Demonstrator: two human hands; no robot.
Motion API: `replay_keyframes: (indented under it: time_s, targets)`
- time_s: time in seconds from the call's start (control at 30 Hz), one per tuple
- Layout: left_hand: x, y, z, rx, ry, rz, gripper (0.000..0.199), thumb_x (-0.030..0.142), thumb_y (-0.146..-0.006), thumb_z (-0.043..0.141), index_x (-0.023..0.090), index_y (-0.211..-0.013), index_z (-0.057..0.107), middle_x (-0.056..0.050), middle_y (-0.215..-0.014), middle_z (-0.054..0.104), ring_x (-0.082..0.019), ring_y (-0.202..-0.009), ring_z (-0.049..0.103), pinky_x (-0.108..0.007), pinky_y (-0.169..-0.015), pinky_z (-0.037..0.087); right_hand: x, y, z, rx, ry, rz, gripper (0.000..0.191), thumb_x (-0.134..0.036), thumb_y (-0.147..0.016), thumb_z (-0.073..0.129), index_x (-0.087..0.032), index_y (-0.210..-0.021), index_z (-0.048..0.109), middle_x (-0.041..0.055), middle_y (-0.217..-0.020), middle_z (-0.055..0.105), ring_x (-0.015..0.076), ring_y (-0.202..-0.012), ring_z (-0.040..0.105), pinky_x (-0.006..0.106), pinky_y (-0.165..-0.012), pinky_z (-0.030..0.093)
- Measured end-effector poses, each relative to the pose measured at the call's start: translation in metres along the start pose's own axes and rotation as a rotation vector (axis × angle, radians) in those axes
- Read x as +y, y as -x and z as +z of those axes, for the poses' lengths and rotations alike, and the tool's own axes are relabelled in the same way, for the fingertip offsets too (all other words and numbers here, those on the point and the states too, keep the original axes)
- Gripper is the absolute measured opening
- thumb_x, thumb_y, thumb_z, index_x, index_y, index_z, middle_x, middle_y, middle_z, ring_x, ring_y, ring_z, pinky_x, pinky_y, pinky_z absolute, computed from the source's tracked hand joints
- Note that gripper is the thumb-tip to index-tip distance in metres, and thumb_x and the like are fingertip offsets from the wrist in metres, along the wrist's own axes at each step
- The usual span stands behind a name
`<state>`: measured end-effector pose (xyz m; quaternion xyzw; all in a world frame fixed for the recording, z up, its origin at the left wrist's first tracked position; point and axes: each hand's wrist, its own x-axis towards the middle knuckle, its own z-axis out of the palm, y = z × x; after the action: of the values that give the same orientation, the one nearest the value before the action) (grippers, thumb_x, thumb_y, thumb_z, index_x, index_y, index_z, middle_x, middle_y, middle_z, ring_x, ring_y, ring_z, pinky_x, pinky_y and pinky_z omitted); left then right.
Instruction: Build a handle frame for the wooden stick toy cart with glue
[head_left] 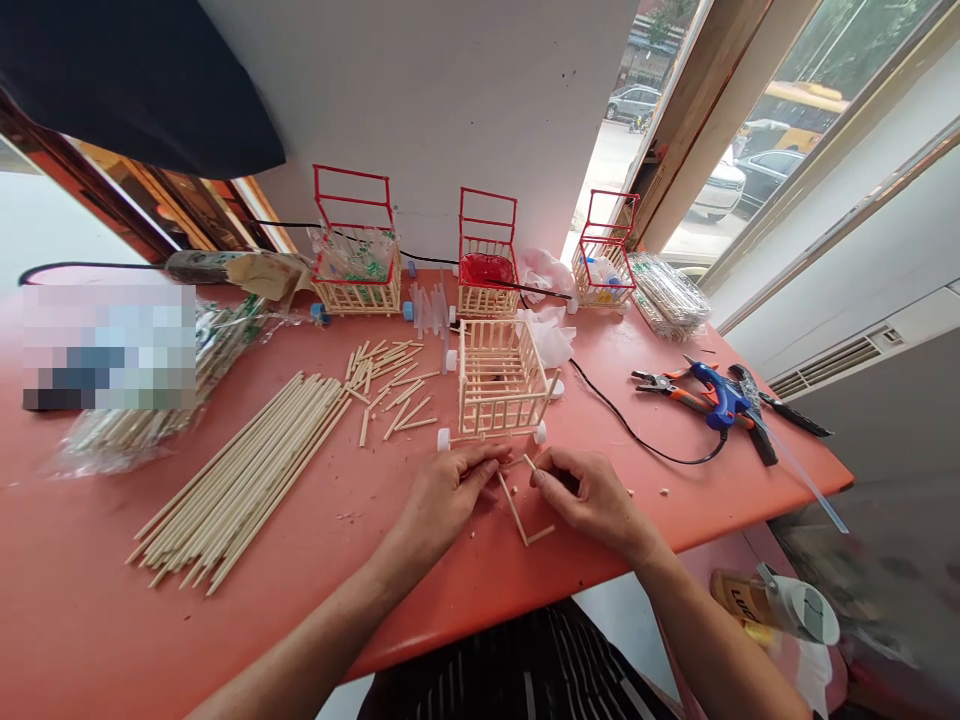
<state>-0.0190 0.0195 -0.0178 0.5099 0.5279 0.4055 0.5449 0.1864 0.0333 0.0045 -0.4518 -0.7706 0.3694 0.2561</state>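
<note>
My left hand (461, 485) is closed, pinching one end of a bent frame of thin wooden sticks (514, 510). The frame's lower corner and short side lie toward the table's front edge. Between the thumb and fingers of my right hand (589, 498) is a short wooden stick (529, 463), its tip pointing toward the frame. Just beyond both hands stands a small wooden stick cart (501, 412) on white cap wheels (443, 439). Short cut sticks (409, 408) lie loose left of the cart. A bundle of long sticks (240, 480) rests farther left.
Three carts with red handles, among them a middle one (487, 245), stand at the back by the wall. Orange-handled pliers (664, 385) and a blue glue gun (724, 400) with a black cord (637, 440) lie right. A bagged stick bundle (670, 295) sits back right.
</note>
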Motion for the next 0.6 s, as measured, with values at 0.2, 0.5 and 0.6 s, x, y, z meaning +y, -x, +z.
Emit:
replay_keyframes:
  time_s: [0.2, 0.5, 0.6]
  targets:
    - [-0.0011, -0.0016, 0.0047, 0.031, -0.033, 0.064, 0.03, 0.034, -0.077, 0.069, 0.017, -0.097, 0.082, -0.009, -0.091, 0.08, -0.021, -0.068, 0.069, -0.028, -0.058, 0.057, -0.0021, -0.0013, 0.0027, 0.001, 0.001, -0.012, 0.017, -0.015, -0.091, 0.053, -0.016, -0.075, 0.06, -0.004, -0.066, 0.055, 0.0095, -0.059, 0.045, 0.022, -0.057, 0.035]
    - [0.0034, -0.0003, 0.008, 0.052, -0.004, 0.023, 0.025, 0.034, -0.075, 0.068, 0.016, -0.088, 0.081, -0.005, -0.073, 0.074, -0.016, -0.056, 0.061, -0.025, -0.052, 0.049, -0.0074, -0.0007, 0.0021, -0.029, 0.015, -0.018, 0.023, -0.02, -0.095, 0.051, -0.015, -0.078, 0.065, -0.0012, -0.068, 0.061, 0.0113, -0.062, 0.052, 0.023, -0.059, 0.037]
    - [0.0017, -0.0012, 0.0066, 0.042, 0.01, 0.043, 0.022, 0.033, -0.074, 0.07, 0.016, -0.085, 0.081, -0.005, -0.075, 0.075, -0.016, -0.06, 0.063, -0.025, -0.055, 0.051, -0.0068, -0.0007, 0.0012, -0.033, 0.03, -0.018, 0.025, -0.022, -0.096, 0.051, -0.014, -0.08, 0.068, -0.0008, -0.067, 0.062, 0.0117, -0.061, 0.053, 0.023, -0.059, 0.037]
